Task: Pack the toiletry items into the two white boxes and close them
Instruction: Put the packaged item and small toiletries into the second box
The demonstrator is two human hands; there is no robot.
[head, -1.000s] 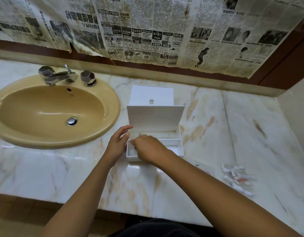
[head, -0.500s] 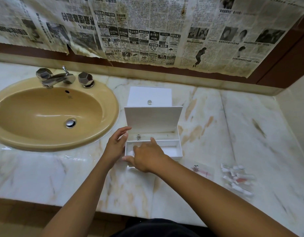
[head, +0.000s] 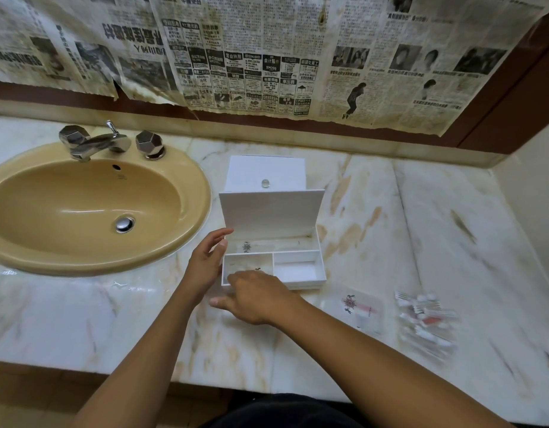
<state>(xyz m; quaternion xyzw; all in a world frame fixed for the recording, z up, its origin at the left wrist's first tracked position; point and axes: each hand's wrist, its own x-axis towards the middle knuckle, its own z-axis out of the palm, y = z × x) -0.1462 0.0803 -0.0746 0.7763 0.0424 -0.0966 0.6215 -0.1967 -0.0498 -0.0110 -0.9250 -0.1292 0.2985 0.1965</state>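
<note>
White card or thin plastic, the open three-compartment box (head: 297, 270) sits mid-counter, just right of the beige oval sink (head: 81, 208), lid upright against a second, closed white box with a small knob (head: 265, 173). My left hand (head: 205, 264) rests open against its left wall, steadying it; my right hand (head: 254, 296) hovers at the front edge, fingers relaxed, holding nothing. I judge the box light and easily shoved, so it wants bracing. Clear flat sachet (head: 358, 307) and the heap of small wrapped toiletries (head: 424, 319) lie toward the counter's right front edge: featherweight, slippery film, best pinched by an edge.
</note>
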